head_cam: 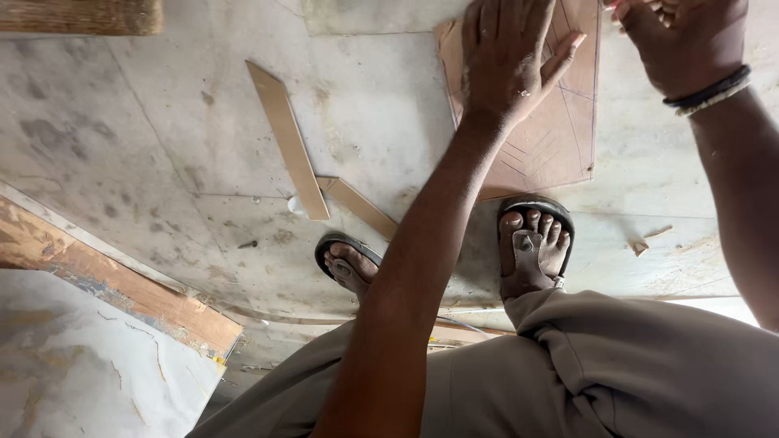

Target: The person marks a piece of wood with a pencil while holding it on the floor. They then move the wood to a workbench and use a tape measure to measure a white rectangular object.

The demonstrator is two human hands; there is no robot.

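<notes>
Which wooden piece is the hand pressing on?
The wide flat board with pencil lines, under the left hand. The two narrow strips lie untouched.

dusty pale marble floor (162, 122)

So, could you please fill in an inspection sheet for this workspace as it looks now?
Surface: grey floor, stained and dusty.
Job's things: brown board with drawn lines, flat on floor.
Clutter: two wood strips, small chips.
Fingers: left hand pressed flat on board; right hand at board's edge, fingers cut off by the frame.
Cables: nothing seen.
Surroundings: sandalled feet, marbled slab with wooden edge.
</notes>
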